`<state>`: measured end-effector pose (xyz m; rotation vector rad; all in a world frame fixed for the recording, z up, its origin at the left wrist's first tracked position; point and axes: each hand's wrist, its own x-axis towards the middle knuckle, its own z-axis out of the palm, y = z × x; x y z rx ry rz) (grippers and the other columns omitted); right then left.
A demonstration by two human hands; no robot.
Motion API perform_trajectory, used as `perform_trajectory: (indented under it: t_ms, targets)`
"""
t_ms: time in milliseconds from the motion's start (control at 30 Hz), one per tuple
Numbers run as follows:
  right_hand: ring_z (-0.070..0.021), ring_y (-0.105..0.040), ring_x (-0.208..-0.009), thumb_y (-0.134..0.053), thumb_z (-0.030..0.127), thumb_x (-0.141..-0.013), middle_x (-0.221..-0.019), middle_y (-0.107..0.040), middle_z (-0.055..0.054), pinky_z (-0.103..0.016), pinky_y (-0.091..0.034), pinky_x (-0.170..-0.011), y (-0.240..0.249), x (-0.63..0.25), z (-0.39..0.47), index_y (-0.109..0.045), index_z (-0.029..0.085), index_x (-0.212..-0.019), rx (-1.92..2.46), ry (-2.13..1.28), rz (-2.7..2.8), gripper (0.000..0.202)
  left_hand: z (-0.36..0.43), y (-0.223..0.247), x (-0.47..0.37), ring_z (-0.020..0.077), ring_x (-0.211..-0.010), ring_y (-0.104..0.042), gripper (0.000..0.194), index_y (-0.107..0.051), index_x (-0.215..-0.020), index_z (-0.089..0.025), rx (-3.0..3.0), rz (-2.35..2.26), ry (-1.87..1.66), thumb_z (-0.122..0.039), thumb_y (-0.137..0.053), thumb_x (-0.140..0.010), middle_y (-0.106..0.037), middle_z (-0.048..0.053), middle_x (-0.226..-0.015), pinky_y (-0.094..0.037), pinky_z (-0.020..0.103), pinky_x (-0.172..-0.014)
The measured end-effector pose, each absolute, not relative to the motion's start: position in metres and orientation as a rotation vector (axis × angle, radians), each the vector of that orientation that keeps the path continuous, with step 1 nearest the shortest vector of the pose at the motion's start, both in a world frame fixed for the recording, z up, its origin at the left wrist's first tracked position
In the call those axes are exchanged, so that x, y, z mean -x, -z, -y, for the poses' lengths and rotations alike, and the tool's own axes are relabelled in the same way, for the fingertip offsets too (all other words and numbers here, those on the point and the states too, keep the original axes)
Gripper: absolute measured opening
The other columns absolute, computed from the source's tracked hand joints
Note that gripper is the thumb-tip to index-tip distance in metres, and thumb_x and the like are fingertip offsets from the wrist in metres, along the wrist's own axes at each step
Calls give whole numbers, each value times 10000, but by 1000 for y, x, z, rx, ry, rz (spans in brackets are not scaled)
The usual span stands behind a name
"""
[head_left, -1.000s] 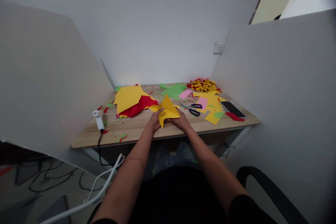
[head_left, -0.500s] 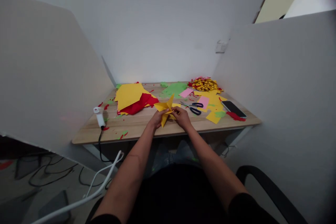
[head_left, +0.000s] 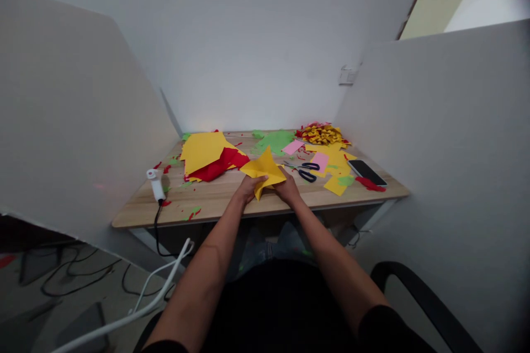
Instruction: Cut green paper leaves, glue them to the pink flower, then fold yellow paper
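A folded yellow paper with pointed corners is held above the front of the wooden table. My left hand grips its left side, the thumb lying on top of it. On the other side, my right hand holds the paper from the right and below, its fingertips partly hidden behind it. Dark-handled scissors lie just right of my right hand. Yellow sheets lie at the back left, with crumpled red paper over their lower edge.
A phone lies at the right, near a pile of yellow cut pieces. A white corded device stands at the left. Green paper and pink pieces lie behind. Partitions flank the table.
The yellow paper has turned and shows a broader face. My right hand has shifted its fingers from the front to behind and under it.
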<state>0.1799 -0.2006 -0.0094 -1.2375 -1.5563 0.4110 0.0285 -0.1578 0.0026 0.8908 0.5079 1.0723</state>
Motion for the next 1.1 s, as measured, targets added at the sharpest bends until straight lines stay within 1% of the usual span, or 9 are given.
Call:
perform_trajectory:
  t_ms: [100,300,500,633,700,767,867,967,1100]
  targets:
    - [-220,-659,-855,-622,276,-821,-976,-731,-47,-295,-478,-734,8,-181,203,-661,239,-1063,1216,-401,1574,248,157,-2,-29,263,-981,-723,493,-697,-1019,-112,-901,-513,-1052,-49,-857,-557,-772,101,-985,-558,376,-924]
    - [-191,-619,-793,-579,217,-812,-936,-718,-43,-289,-469,-743,8,-181,201,-709,222,-982,1205,-362,1601,214,154,2,-28,262,-940,-734,384,-700,-945,-116,-899,-536,-1030,-114,-840,-587,-768,70,-875,-572,336,-857]
    - [-188,-597,-747,-567,310,-868,-879,-695,-49,-307,-467,-745,8,-180,200,-710,219,-887,1236,-315,1552,170,152,2,-28,286,-948,-729,305,-710,-918,-100,-884,-533,-1018,-152,-788,-627,-769,111,-880,-580,353,-843]
    - [-188,-580,-708,-575,350,-864,-817,-677,-43,-300,-454,-698,7,-179,199,-678,215,-855,1272,-311,1516,170,153,1,-28,253,-903,-728,356,-700,-975,-114,-876,-514,-1042,-145,-783,-630,-772,105,-939,-581,352,-832]
    - [-189,-577,-681,-596,336,-839,-768,-666,-27,-294,-446,-669,7,-179,199,-667,220,-874,1286,-325,1511,141,154,1,-28,222,-864,-725,414,-693,-1006,-126,-875,-508,-1063,-112,-797,-606,-774,84,-962,-578,328,-817]
    - [-193,-589,-677,-606,309,-821,-767,-675,-19,-292,-448,-660,7,-178,200,-661,224,-951,1286,-344,1509,165,154,2,-29,204,-856,-721,465,-688,-1021,-139,-874,-501,-1082,-81,-812,-577,-775,67,-996,-576,312,-820]
    - [-209,-638,-768,-601,280,-823,-895,-718,-41,-291,-466,-693,7,-180,203,-639,229,-1064,1256,-367,1516,249,153,3,-31,202,-881,-721,477,-690,-1021,-143,-872,-496,-1096,-76,-829,-571,-773,66,-1031,-576,313,-846]
    - [-220,-662,-844,-607,269,-820,-976,-728,-40,-279,-470,-703,6,-181,207,-627,237,-1112,1213,-389,1549,294,153,4,-32,217,-905,-725,465,-697,-1017,-132,-876,-503,-1092,-80,-840,-578,-771,85,-1042,-574,337,-880]
    - [-193,-618,-728,-574,227,-809,-873,-699,-20,-271,-453,-670,5,-181,205,-659,220,-1066,1218,-364,1551,272,152,6,-32,254,-972,-721,433,-697,-1011,-129,-882,-533,-1098,-110,-837,-602,-771,97,-1030,-557,375,-926]
